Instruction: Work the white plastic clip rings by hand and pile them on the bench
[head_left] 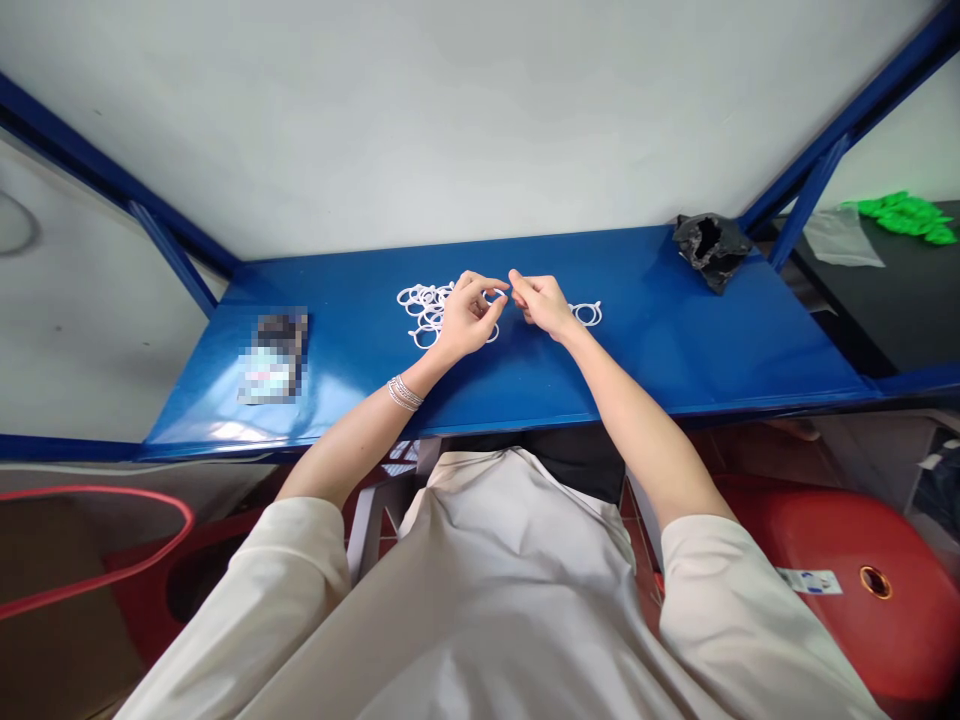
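My left hand (469,315) and my right hand (540,305) are raised just above a blue metal shelf (570,370), their fingertips close together. The left thumb and fingers pinch a small white plastic ring (495,296). The right fingertips are bunched right next to it, and I cannot tell whether they hold it. A loose heap of similar white rings (424,310) lies under and to the left of my left hand. A few more rings (587,314) lie just right of my right hand. Several thin bracelets (405,393) circle my left wrist.
A crumpled black bag (711,250) sits at the shelf's far right corner. A pixelated flat object (274,355) lies at the left. Blue frame bars flank the shelf against a white wall (450,120). Green items (907,218) lie on a dark surface at right. A red drum (847,590) stands below.
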